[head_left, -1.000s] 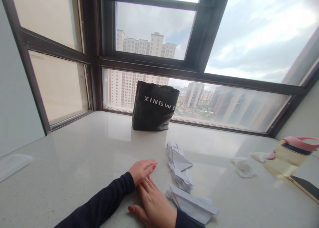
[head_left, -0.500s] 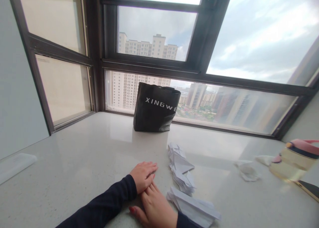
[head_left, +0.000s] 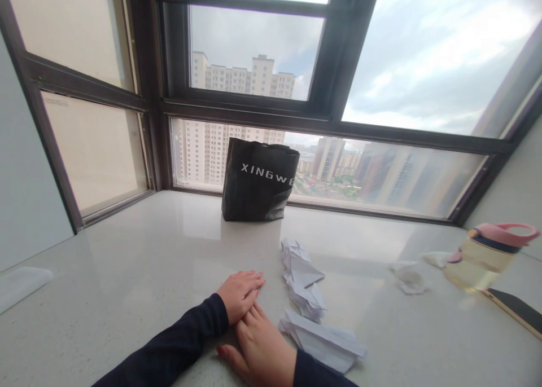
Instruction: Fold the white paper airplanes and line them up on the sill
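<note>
My left hand (head_left: 239, 294) lies flat on the pale stone counter (head_left: 139, 280), palm down, with a dark sleeve behind it. My right hand (head_left: 260, 347) rests just below it, also flat, its fingertips touching or tucked under the left hand. Neither hand holds anything. Just right of the hands lies a row of folded white paper pieces (head_left: 302, 280). A larger folded white paper (head_left: 324, 342) sits beside my right wrist.
A black paper bag with white lettering (head_left: 258, 181) stands at the window. Crumpled white paper (head_left: 409, 278), a bottle with a pink lid (head_left: 486, 254) and a dark phone (head_left: 514, 312) are at the right. A white flat object (head_left: 21, 281) lies at the far left.
The view has shifted slightly. Both hands stay resting on the counter in nearly the same spot.
</note>
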A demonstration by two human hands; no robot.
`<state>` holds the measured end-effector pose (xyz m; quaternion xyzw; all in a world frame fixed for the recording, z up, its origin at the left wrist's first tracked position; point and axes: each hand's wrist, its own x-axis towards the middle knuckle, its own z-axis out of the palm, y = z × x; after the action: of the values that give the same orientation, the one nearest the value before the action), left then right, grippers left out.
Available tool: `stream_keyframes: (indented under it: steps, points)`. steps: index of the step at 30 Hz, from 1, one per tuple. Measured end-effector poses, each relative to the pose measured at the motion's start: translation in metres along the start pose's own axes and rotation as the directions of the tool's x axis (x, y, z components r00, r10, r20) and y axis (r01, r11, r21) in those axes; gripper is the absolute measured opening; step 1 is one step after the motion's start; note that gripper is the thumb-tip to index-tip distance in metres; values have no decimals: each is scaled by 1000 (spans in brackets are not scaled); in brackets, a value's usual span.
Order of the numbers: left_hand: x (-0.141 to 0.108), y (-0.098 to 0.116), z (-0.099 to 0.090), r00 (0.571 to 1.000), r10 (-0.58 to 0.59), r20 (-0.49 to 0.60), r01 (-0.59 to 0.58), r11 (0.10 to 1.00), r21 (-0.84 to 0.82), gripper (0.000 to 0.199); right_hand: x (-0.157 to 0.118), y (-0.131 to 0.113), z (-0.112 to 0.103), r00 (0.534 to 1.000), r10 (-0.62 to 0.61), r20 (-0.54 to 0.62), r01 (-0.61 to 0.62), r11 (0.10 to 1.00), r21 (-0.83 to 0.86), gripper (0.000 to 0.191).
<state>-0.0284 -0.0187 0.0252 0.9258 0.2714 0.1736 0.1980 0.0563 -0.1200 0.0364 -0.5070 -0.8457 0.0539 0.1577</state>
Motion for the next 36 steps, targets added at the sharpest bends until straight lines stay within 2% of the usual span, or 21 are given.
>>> stream_keyframes:
  steps: [10,17,26,36]
  points:
    - [1,0,-2,999,-20,48,18,999,45,41,0,-3,1,999,-1,-49,0,1000,-21,57]
    - [1,3,-2,997,-40,72,36,998,56,47,-1,-7,10,994,59,-89,-59,998,-5,52]
    - [0,3,-3,998,-35,53,31,997,70,42,-1,-9,7,994,86,-68,-86,996,8,50]
    - [0,2,-3,997,-21,73,14,996,89,41,-2,-10,2,997,54,-55,-53,999,11,50]
